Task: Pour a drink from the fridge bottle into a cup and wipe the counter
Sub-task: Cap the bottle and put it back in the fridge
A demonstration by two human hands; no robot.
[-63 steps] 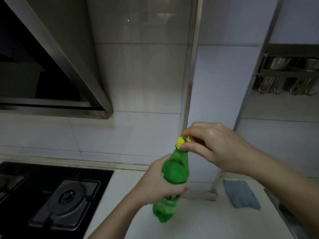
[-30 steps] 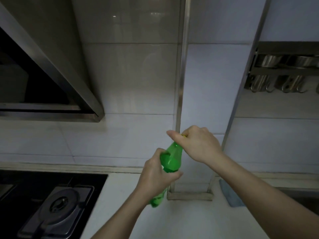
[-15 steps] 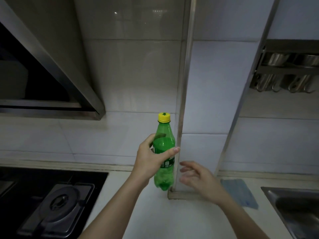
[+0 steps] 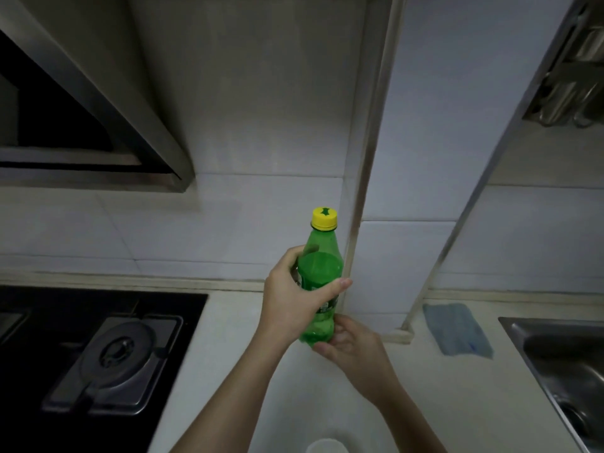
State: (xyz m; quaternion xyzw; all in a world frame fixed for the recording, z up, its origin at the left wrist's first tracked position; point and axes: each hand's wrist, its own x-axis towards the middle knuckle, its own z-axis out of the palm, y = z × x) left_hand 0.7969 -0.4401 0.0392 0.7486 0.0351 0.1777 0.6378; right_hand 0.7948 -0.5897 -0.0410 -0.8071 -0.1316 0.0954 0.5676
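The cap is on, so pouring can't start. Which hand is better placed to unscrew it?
Probably the right. The left hand grips the green bottle round its middle, holding it upright; the right hand merely cups its base, free to reach the yellow cap.

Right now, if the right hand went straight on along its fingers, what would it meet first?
The green bottle: the right hand points up-left, fingers apparently cupping its base, just below where the left hand grips.
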